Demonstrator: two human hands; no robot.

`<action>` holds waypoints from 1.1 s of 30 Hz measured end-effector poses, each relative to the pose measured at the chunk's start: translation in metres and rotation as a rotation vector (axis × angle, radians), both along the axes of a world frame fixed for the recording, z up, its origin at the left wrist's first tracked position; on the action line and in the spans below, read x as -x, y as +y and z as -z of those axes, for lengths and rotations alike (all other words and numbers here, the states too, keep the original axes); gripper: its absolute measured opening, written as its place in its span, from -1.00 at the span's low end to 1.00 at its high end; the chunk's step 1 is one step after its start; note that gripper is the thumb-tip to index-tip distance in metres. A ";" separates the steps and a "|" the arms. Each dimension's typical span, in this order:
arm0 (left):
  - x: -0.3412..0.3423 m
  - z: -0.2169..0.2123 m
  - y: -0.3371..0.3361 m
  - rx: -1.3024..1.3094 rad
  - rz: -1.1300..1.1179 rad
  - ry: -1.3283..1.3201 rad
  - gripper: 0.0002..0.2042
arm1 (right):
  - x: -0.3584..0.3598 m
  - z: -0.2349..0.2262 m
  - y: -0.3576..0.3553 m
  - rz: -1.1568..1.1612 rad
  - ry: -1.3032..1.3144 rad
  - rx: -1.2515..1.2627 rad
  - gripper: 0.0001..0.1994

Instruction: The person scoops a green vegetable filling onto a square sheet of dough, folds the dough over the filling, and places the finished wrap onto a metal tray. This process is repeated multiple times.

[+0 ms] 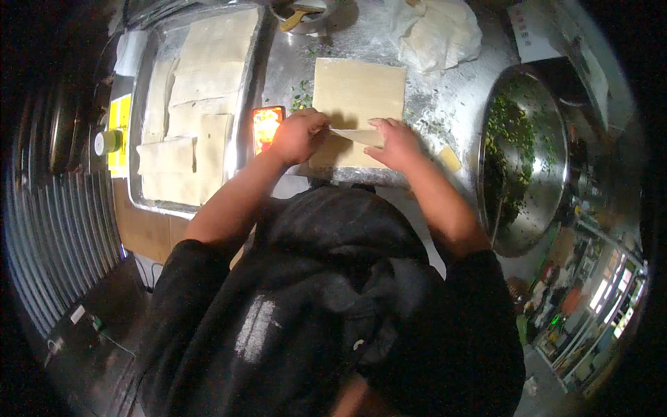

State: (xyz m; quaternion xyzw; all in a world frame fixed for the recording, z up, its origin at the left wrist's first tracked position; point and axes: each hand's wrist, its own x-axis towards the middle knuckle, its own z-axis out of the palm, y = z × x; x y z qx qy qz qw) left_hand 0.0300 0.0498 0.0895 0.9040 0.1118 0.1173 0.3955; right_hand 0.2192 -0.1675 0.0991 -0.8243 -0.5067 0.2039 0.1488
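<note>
A flat pale dough sheet (359, 80) lies on the floured metal table in front of me. Over its near part, a thin piece of dough (356, 136) stretches between my hands; whether it joins the sheet below, I cannot tell. My left hand (302, 137) is closed on its left end, fingers pinched together. At the right end, my right hand (397, 144) grips it between thumb and fingers. Close by my right wrist lies a small yellow flat piece (450, 159). A phone with a glowing screen (268, 128) stands just left of my left hand.
On the left, a metal tray (248, 69) holds several overlapping dough sheets. A large steel bowl (552, 201) with chopped greens stands at the right. Toward the back are a white plastic bag (441, 35) and a container with a yellow-handled tool (297, 19). Green bits dot the table.
</note>
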 end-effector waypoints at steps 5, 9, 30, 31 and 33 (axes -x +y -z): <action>0.004 -0.012 -0.006 -0.039 -0.161 0.124 -0.82 | 0.000 0.014 0.025 -0.092 0.095 0.189 -0.71; 0.008 -0.015 -0.022 -0.013 -0.407 0.145 -0.64 | -0.007 0.004 0.035 -0.027 0.072 0.017 -0.76; -0.054 0.043 -0.067 0.440 -0.035 0.523 -0.72 | -0.166 -0.138 0.144 -0.290 -0.483 -0.306 -0.70; -0.054 0.042 -0.067 0.466 -0.040 0.530 -0.71 | -0.159 -0.143 0.142 -0.318 -0.503 -0.276 -0.70; -0.055 0.039 -0.065 0.629 -0.044 0.595 -0.71 | -0.142 -0.147 0.133 -0.435 -0.544 -0.330 -0.68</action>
